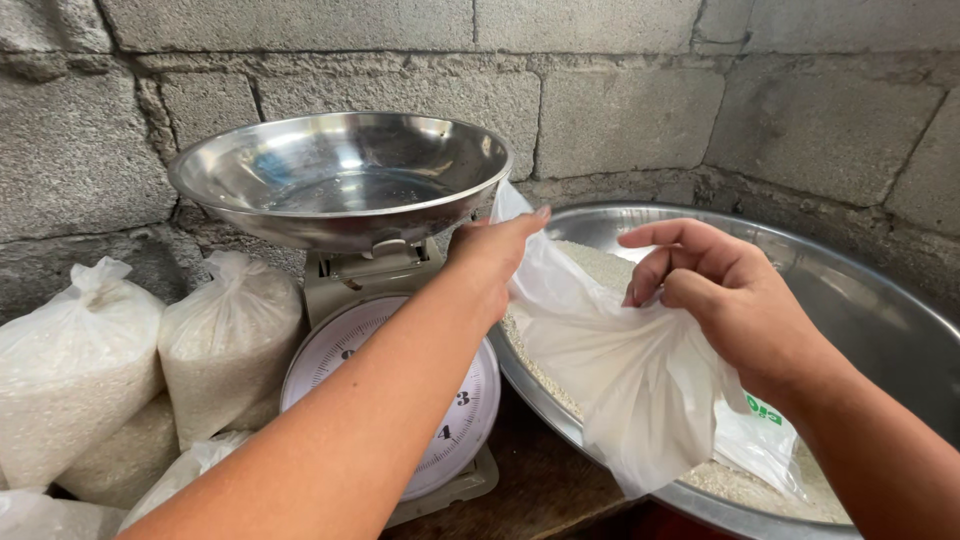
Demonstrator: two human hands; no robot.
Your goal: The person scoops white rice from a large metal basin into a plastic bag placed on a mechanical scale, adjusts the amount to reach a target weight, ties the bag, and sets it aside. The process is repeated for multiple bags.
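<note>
An empty translucent white plastic bag (620, 380) hangs between both hands over a large metal basin (880, 320) with white rice (600, 265) in it. My left hand (500, 255) grips the bag's upper edge near the weighing scale. My right hand (715, 290) pinches the opposite side of the bag's mouth, fingers curled. The bag's mouth is partly pulled apart.
A weighing scale with a round dial (440, 400) and an empty steel pan (340, 175) stands at centre left. Several filled, tied bags of rice (150, 360) sit to its left. A rough concrete block wall (620, 100) runs behind. A dark wooden surface (540, 490) lies below.
</note>
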